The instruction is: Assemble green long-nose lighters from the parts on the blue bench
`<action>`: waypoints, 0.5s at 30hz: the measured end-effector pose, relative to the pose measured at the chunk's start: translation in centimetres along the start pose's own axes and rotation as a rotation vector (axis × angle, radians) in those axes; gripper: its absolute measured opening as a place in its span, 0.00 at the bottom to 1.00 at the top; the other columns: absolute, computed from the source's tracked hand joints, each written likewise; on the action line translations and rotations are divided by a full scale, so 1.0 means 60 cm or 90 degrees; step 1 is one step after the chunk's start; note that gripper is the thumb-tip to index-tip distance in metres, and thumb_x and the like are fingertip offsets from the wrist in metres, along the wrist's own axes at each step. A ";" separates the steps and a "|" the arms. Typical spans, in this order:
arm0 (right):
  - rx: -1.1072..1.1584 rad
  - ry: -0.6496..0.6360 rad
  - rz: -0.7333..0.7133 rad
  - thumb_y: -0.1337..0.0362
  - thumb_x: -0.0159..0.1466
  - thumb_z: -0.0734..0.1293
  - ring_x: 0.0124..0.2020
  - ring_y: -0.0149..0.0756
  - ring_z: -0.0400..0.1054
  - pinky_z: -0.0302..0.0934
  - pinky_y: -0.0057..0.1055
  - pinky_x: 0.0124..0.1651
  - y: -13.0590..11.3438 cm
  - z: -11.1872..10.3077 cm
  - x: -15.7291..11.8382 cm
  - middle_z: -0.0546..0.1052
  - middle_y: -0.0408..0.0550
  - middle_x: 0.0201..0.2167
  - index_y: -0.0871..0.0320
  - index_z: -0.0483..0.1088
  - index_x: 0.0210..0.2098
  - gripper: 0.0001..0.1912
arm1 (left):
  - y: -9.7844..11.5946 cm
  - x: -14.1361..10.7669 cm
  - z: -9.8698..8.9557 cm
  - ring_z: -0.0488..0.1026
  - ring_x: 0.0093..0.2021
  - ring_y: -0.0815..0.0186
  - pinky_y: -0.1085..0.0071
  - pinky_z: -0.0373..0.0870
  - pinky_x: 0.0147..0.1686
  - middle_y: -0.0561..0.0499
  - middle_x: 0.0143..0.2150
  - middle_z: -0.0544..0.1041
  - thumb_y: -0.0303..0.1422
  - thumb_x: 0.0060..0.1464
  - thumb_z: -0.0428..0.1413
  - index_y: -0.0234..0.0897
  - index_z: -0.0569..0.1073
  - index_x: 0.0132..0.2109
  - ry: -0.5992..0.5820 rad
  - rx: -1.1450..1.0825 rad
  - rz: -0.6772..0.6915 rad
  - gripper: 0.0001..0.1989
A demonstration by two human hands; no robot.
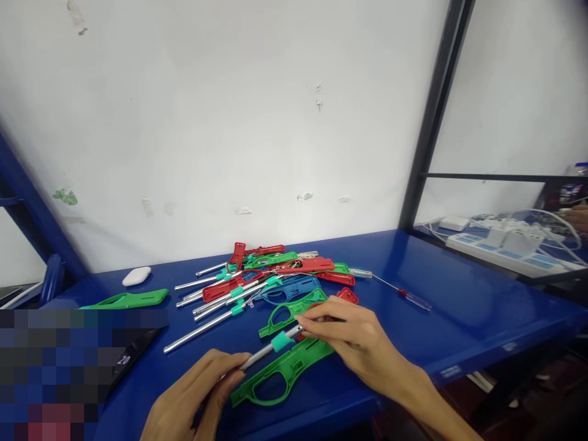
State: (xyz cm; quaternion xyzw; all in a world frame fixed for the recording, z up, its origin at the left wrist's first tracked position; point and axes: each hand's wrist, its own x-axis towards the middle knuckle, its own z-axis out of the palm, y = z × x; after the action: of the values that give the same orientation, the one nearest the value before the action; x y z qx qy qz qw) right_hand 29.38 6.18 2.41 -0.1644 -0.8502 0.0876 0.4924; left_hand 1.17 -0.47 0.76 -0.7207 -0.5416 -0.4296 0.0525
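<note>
My left hand [197, 392] grips a silver metal tube [258, 356] that carries a teal collar [281, 341]. The fingers of my right hand [356, 340] pinch the tube's other end, beyond the collar. Beneath the tube lies a green plastic shell [294, 367] with a trigger loop, its right end partly hidden by my right hand. Another green shell [278, 318] sits just behind. Farther back is a heap of red shells [305, 265], a blue shell [287, 290], green shells and several metal tubes [197, 331] with teal collars.
A screwdriver [416, 300] with a clear and red handle lies at the right. On the left are a white case [136, 276] and a green piece [133, 300]. Power strips [505, 254] and cables are beyond the dark rack post [427, 122].
</note>
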 end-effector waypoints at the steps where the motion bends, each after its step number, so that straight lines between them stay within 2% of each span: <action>1: 0.000 0.003 0.003 0.75 0.73 0.67 0.41 0.34 0.77 0.72 0.29 0.40 0.000 0.001 0.000 0.85 0.48 0.45 0.49 0.77 0.61 0.22 | 0.003 0.002 0.001 0.82 0.35 0.65 0.79 0.78 0.33 0.53 0.29 0.81 0.60 0.66 0.49 0.47 0.83 0.45 0.008 0.008 -0.002 0.27; 5: 0.000 0.014 0.024 0.71 0.72 0.70 0.46 0.32 0.79 0.73 0.27 0.48 -0.003 0.004 -0.001 0.85 0.47 0.48 0.51 0.78 0.60 0.19 | 0.013 0.009 0.004 0.81 0.33 0.65 0.79 0.78 0.32 0.53 0.27 0.78 0.62 0.65 0.47 0.47 0.83 0.44 0.026 0.025 -0.004 0.30; 10: -0.025 0.038 0.059 0.67 0.71 0.73 0.45 0.31 0.80 0.73 0.25 0.50 -0.008 0.003 -0.002 0.85 0.46 0.48 0.54 0.74 0.64 0.23 | 0.022 0.013 0.006 0.79 0.32 0.66 0.79 0.77 0.30 0.53 0.26 0.76 0.63 0.65 0.46 0.47 0.83 0.44 0.034 0.031 -0.004 0.31; 15: -0.034 0.091 0.017 0.71 0.70 0.73 0.42 0.31 0.82 0.74 0.24 0.50 -0.008 0.001 -0.001 0.86 0.45 0.42 0.56 0.80 0.51 0.11 | 0.026 0.014 0.006 0.78 0.30 0.66 0.79 0.76 0.29 0.54 0.25 0.75 0.63 0.65 0.45 0.47 0.82 0.44 0.030 0.026 -0.006 0.31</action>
State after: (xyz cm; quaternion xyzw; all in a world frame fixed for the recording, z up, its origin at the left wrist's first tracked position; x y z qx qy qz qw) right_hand 29.25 5.72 2.50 -0.1951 -0.8124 0.0594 0.5462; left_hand 2.73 -0.29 1.71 -0.7065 -0.5525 -0.4353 0.0778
